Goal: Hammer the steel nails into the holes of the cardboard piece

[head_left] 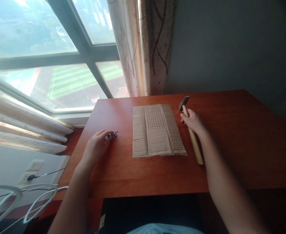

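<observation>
A flat piece of cardboard (157, 131) with a grid of small holes in its far middle lies on the reddish wooden table (138, 172). My left hand (96, 146) rests to its left, fingers pinched on a small bunch of dark nails (111, 135) that touches the tabletop. To the right of the cardboard lies a hammer (192, 135) with a pale wooden handle and dark head. My right hand (193, 121) lies over the upper part of the handle, fingers curled around it.
A window with patterned curtains (148, 45) stands behind the table's far left. A grey wall is at the back right. White wire loops (23, 198) and a wall socket (32, 169) are at the lower left, off the table.
</observation>
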Demonstrator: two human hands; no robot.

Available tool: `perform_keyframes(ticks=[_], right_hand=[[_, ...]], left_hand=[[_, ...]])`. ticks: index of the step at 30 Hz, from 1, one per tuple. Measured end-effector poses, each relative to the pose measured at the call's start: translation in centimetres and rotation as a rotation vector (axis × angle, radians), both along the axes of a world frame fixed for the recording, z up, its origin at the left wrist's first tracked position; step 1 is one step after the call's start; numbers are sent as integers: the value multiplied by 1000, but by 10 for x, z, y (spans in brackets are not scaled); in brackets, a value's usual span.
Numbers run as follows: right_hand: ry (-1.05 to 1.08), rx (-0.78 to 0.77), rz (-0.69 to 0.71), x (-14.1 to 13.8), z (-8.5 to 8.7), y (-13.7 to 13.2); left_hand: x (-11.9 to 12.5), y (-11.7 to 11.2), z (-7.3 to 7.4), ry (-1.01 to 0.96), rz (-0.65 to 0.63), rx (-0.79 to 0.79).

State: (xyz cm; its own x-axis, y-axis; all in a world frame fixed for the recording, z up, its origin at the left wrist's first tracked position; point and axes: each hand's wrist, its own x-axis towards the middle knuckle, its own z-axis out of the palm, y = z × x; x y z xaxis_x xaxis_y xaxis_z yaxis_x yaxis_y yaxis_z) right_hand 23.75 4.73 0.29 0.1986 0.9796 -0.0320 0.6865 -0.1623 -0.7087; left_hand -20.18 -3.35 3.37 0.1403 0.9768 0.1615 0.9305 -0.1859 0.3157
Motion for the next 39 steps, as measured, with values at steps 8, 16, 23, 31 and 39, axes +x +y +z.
perform_keyframes(ticks=[8, 16, 23, 31, 39], right_hand=[[-2, 2, -1, -1, 1, -1], [-10, 7, 3, -1, 2, -2], [-12, 9, -1, 0, -1, 0], [-10, 6, 4, 0, 0, -1], [-3, 5, 6, -1, 1, 0]], left_hand=[[-6, 4, -6, -42, -45, 48], [-6, -5, -11, 20, -40, 131], [-5, -5, -12, 52, 16, 115], [-5, 0, -16, -2, -16, 140], [48, 11, -13, 150, 106, 252]])
